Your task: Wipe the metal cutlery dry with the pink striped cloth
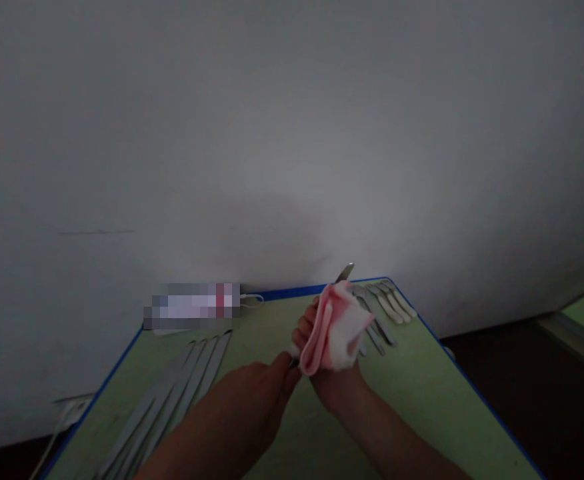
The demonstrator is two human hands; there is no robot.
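My left hand (265, 387) is closed around one end of a metal table knife (345, 272), low in the middle of the view. My right hand (306, 327) grips a folded pink and white cloth (339, 327) around the knife's middle. The knife slants up and away, its rounded far end sticking out above the cloth. Its middle is hidden by the cloth and fingers. Several long knives (197, 367) lie side by side on the table to the left. Beyond my right hand lie several pieces of metal cutlery (383, 331), partly covered by the cloth.
The light green table (397, 407) has a blue edge and stands against a grey wall (292, 133). Several pale-handled pieces of cutlery (392, 307) lie at the back right. A blurred-out box (192, 307) with a white cable (255, 301) sits at the back left.
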